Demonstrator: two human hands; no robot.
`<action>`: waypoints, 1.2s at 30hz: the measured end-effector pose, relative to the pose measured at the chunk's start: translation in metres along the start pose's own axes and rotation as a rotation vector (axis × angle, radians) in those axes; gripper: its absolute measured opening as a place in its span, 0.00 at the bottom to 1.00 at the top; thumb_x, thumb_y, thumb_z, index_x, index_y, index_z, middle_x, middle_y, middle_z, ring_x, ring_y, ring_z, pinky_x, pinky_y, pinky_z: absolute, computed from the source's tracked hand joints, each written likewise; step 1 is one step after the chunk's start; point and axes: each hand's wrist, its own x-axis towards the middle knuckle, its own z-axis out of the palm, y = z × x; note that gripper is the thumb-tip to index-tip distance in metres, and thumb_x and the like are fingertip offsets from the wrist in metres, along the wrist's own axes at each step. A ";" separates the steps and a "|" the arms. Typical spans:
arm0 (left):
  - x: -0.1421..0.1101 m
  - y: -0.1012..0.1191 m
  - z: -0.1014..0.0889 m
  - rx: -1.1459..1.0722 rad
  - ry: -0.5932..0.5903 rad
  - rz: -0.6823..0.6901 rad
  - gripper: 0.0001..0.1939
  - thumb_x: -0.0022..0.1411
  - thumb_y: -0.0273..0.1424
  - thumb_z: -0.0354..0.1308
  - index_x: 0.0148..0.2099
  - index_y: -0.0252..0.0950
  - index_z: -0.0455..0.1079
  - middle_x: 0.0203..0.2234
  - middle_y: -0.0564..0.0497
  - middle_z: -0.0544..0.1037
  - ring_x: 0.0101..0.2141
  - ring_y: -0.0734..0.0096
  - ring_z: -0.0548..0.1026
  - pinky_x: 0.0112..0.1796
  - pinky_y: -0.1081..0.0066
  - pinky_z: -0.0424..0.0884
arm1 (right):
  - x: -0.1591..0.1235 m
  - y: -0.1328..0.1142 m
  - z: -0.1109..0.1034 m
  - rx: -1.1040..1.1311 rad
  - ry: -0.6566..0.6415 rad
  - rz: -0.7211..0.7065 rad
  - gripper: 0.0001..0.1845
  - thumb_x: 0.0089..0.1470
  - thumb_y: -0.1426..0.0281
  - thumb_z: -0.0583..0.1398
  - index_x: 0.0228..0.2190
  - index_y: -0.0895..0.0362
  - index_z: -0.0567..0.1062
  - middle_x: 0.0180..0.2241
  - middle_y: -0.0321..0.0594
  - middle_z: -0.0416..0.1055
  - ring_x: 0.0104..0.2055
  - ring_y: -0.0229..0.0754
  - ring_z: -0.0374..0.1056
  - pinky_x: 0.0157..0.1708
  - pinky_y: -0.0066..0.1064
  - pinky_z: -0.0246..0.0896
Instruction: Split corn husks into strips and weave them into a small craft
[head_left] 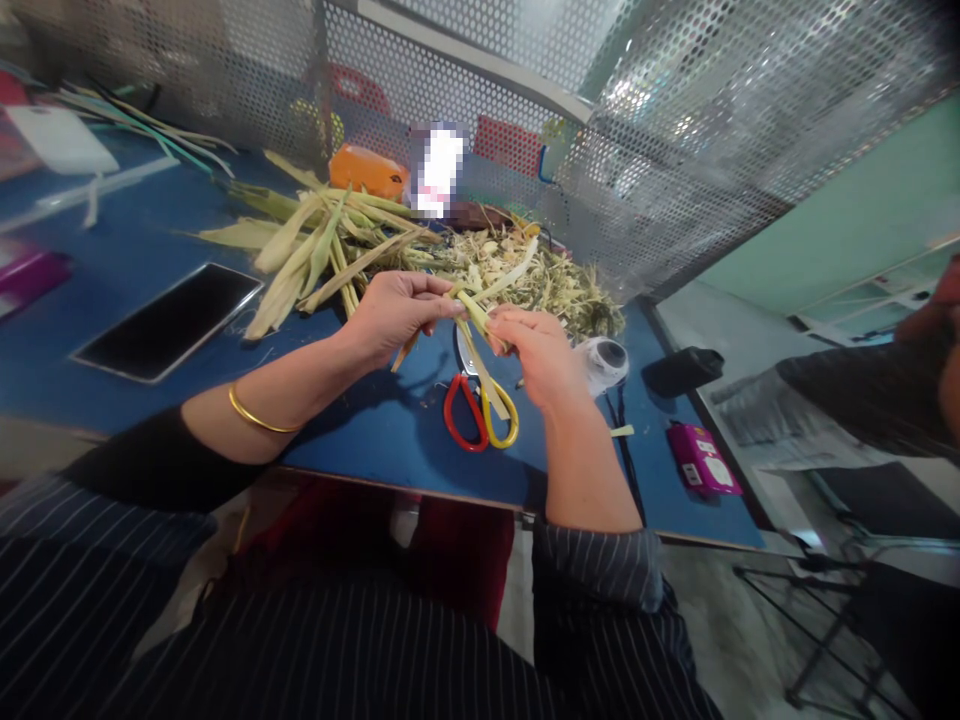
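Pale green strips of corn husk [474, 312] stretch between my two hands above the blue table. My left hand [399, 312] pinches one end between thumb and fingers. The other end is gripped in my right hand [534, 345], fingers curled round it. A loose strip hangs down from between the hands. Just below them lie scissors [474, 400] with one red and one yellow handle; the hanging strip partly covers them. Behind my left hand lies a bundle of long dry husks [315, 240]. A heap of shredded husk [517, 265] spreads behind both hands.
A dark tablet-like panel [169, 322] lies on the left. An orange packet [367, 172] sits behind the husks. Right of my right hand are a clear-wrapped roll [602, 365], a black cylinder [682, 371] and a purple packet [702, 458]. A person [847, 400] is at the far right.
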 end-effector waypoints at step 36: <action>-0.015 -0.007 0.010 0.310 -0.721 -0.068 0.07 0.47 0.29 0.65 0.30 0.32 0.80 0.17 0.52 0.75 0.16 0.81 0.62 0.18 0.78 0.58 | 0.003 0.006 0.006 0.175 0.193 0.053 0.17 0.54 0.58 0.61 0.24 0.55 0.64 0.17 0.27 0.61 0.16 0.31 0.62 0.18 0.25 0.53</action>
